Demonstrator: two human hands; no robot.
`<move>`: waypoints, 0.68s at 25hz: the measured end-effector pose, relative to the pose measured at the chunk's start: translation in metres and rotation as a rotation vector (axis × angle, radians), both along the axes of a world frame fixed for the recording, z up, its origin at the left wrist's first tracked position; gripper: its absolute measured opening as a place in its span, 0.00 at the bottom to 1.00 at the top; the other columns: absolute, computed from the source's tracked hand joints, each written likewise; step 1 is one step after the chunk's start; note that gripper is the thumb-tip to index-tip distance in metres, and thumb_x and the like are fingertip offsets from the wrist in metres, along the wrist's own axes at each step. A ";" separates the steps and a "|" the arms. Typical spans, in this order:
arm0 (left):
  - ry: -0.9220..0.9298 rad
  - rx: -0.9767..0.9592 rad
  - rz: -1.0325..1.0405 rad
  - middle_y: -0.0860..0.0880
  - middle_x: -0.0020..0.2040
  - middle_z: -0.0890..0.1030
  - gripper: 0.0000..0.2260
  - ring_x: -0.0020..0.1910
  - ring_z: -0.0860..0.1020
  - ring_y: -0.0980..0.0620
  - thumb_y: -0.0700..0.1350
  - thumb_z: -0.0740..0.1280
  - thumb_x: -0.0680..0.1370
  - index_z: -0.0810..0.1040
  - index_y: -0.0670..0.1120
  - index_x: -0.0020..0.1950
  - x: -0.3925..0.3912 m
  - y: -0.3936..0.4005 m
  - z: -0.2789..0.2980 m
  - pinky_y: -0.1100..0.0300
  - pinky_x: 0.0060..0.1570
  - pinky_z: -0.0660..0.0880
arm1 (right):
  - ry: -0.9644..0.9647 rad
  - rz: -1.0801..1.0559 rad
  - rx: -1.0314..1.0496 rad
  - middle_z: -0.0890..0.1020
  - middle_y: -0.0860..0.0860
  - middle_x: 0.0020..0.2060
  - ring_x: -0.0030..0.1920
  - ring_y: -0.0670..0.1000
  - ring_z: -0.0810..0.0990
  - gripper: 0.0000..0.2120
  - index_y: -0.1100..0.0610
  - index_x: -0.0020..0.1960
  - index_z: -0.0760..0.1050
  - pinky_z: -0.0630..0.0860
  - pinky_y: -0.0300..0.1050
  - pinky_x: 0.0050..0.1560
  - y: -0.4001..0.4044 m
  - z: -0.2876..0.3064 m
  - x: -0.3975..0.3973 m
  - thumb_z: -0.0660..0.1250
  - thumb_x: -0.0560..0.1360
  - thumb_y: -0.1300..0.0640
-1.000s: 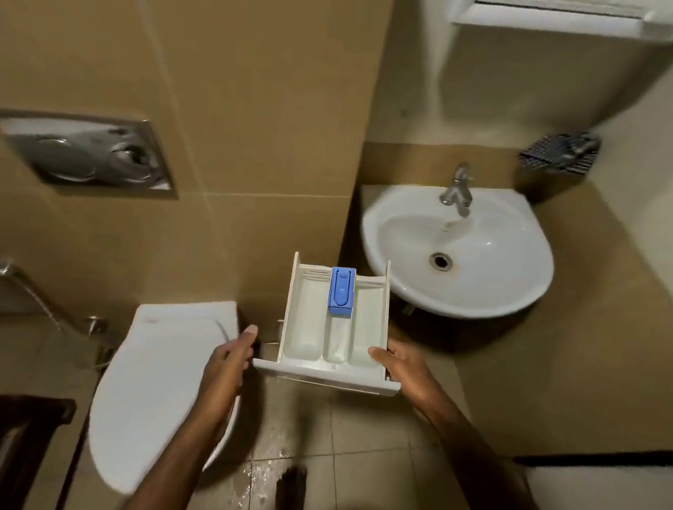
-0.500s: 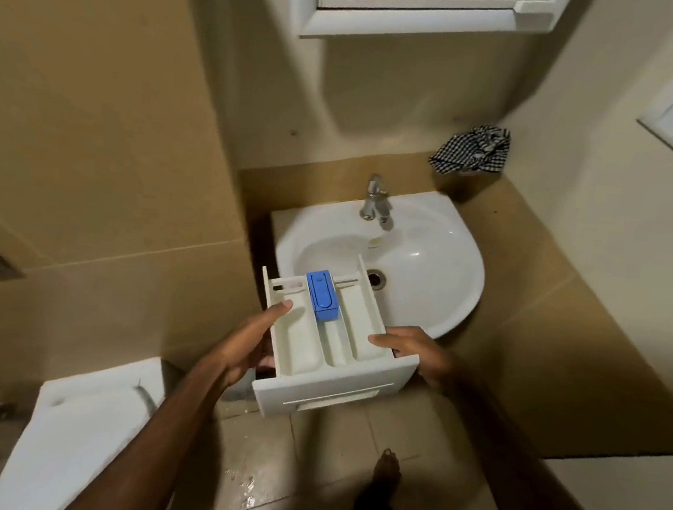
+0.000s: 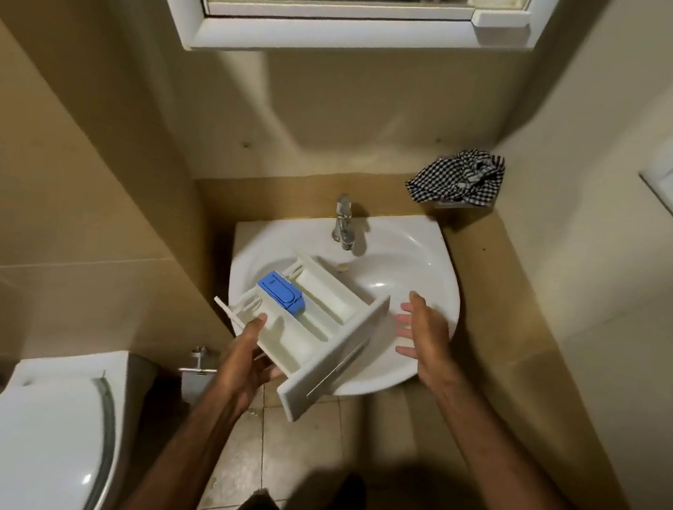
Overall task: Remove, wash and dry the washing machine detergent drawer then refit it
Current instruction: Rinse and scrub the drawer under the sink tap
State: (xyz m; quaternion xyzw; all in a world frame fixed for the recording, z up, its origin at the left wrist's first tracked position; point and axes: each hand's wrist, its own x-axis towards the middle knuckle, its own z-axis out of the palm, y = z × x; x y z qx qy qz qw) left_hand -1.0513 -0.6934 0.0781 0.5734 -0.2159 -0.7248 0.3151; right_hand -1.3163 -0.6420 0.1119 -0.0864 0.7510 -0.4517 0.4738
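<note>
Drawer (image 3: pixel 310 323) is held tilted over sink (image 3: pixel 430 265) at 12 o'clock by left hand (image 3: pixel 246 366) alone, fingers clamped beneath, right hand (image 3: pixel 422 331) spread apart; slipping into the basin is judged possible.

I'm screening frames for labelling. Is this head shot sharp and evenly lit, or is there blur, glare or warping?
Head view: dim warm light, shadowed floor; right hand slightly motion-blurred; drawer in the left hand readable; soft glare on the sink rim and toilet lid; wide-angle bending at window and walls.
</note>
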 end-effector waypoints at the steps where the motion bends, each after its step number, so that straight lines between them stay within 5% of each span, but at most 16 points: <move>1: 0.014 0.013 0.057 0.44 0.54 0.87 0.18 0.51 0.85 0.44 0.55 0.70 0.79 0.80 0.48 0.64 -0.008 0.004 -0.001 0.50 0.40 0.83 | -0.024 0.003 0.036 0.82 0.55 0.61 0.56 0.56 0.81 0.26 0.57 0.66 0.78 0.81 0.55 0.49 0.004 -0.003 0.006 0.61 0.82 0.37; 5: 0.079 0.024 0.134 0.42 0.58 0.85 0.19 0.57 0.84 0.42 0.53 0.72 0.78 0.78 0.49 0.67 -0.034 0.018 -0.007 0.42 0.52 0.83 | -0.153 0.243 0.049 0.81 0.49 0.61 0.61 0.55 0.81 0.31 0.49 0.68 0.73 0.80 0.52 0.45 0.012 -0.007 0.035 0.64 0.76 0.28; 9: 0.093 0.019 0.088 0.43 0.62 0.84 0.24 0.61 0.83 0.41 0.52 0.74 0.76 0.75 0.50 0.71 -0.053 0.021 -0.011 0.38 0.60 0.79 | 0.022 0.321 0.053 0.86 0.50 0.52 0.52 0.53 0.85 0.30 0.50 0.57 0.78 0.84 0.61 0.52 -0.004 -0.024 0.036 0.70 0.64 0.31; 11: 0.039 0.092 -0.081 0.42 0.60 0.85 0.26 0.59 0.84 0.41 0.54 0.75 0.74 0.76 0.47 0.69 -0.051 0.014 -0.002 0.40 0.58 0.80 | 0.076 0.317 0.066 0.85 0.51 0.49 0.50 0.55 0.84 0.23 0.51 0.53 0.78 0.85 0.62 0.50 -0.015 -0.027 0.024 0.65 0.65 0.36; 14: -0.152 0.208 -0.642 0.39 0.54 0.86 0.26 0.53 0.86 0.40 0.60 0.72 0.76 0.76 0.42 0.64 -0.039 0.001 0.029 0.44 0.53 0.83 | 0.178 0.395 0.106 0.85 0.50 0.48 0.50 0.55 0.83 0.23 0.49 0.51 0.79 0.82 0.62 0.56 -0.034 -0.030 0.002 0.62 0.64 0.35; 17: -0.313 -0.147 -0.708 0.44 0.46 0.88 0.11 0.43 0.86 0.45 0.51 0.68 0.82 0.83 0.45 0.55 -0.037 -0.037 0.051 0.41 0.48 0.83 | 0.215 0.455 0.157 0.85 0.49 0.46 0.51 0.56 0.84 0.23 0.48 0.49 0.80 0.80 0.63 0.59 -0.056 -0.042 -0.015 0.62 0.65 0.34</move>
